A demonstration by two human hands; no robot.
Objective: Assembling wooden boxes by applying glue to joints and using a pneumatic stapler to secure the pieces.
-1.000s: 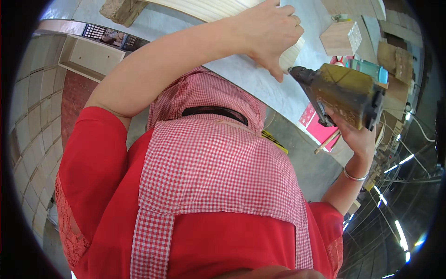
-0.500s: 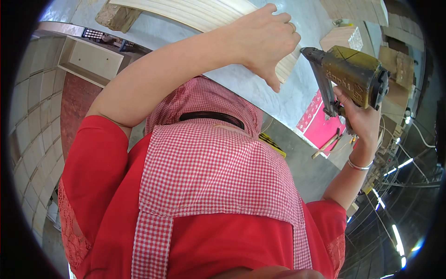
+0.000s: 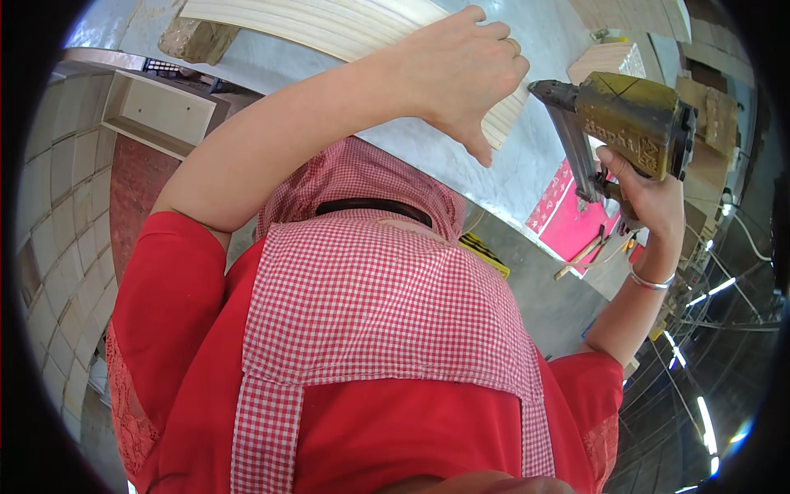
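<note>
My left hand (image 3: 461,78) spans the end of a pale bundle of slatted wooden strips (image 3: 329,26), thumb at the near edge and fingers over the far side. The strips lie on a bluish-white marbled tabletop (image 3: 527,156). In my right hand (image 3: 654,193) is a nail gun (image 3: 629,123), dark yellow and black, gripped by its handle. Its dark nose points left, close to the end of the strips beside my left hand. Whether the nose touches the wood cannot be made out.
A rough wooden block (image 3: 197,39) sits at the table's far left, near the strips. Pale wooden blocks (image 3: 613,59) stand beyond the nail gun. Stacked wooden pieces (image 3: 62,214) line the left, next to a shallow wooden tray (image 3: 156,111). A pink panel (image 3: 576,218) shows below the table edge.
The nail gun and my right hand have shifted slightly, the gun's body turning a little. My left hand stays on the strips, nearly unmoved.
</note>
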